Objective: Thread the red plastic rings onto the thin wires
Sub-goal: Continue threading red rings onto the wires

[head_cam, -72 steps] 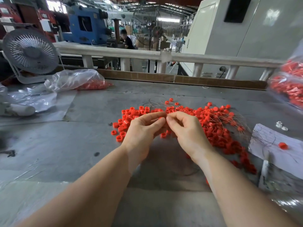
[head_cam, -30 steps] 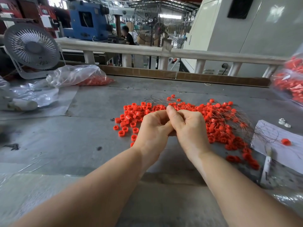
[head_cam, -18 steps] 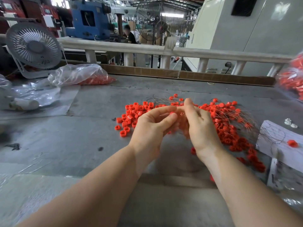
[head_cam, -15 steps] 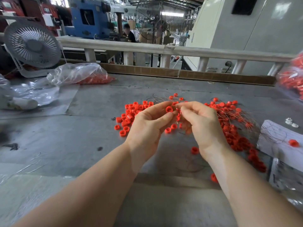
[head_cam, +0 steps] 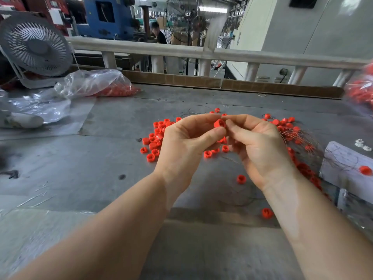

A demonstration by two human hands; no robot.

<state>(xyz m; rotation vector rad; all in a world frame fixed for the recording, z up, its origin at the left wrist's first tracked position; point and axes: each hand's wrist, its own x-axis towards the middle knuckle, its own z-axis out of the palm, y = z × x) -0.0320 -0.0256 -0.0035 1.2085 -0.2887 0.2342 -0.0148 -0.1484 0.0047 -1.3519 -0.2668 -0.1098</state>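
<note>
Stretching across the foreground, a grey metal workbench [head_cam: 101, 178] carries the whole scene, bordered at its far edge by a pale railing [head_cam: 181, 50] with factory machinery behind it. A white desk fan [head_cam: 36, 46] stands at the bench's far left corner, beside a clear plastic bag [head_cam: 94, 82] partly filled with red parts. A second bag of red pieces [head_cam: 361, 89] shows blurred at the right edge, and a white sheet of paper [head_cam: 343, 164] lies on the bench at right with one red piece on it. Scattered over the middle of the bench is a pile of red plastic rings [head_cam: 156, 136], spreading rightward where thin wires [head_cam: 298, 136] tangle among them; a few rings lie apart, nearer the person. Raised above that pile, the left hand [head_cam: 185, 144] and right hand [head_cam: 260, 150] meet at the fingertips. The left thumb and forefinger pinch a single red ring [head_cam: 219, 123], its opening turned toward the right hand. The right hand's fingers are curled and pinched together just beside the ring; whether a wire sits between them cannot be told.
</note>
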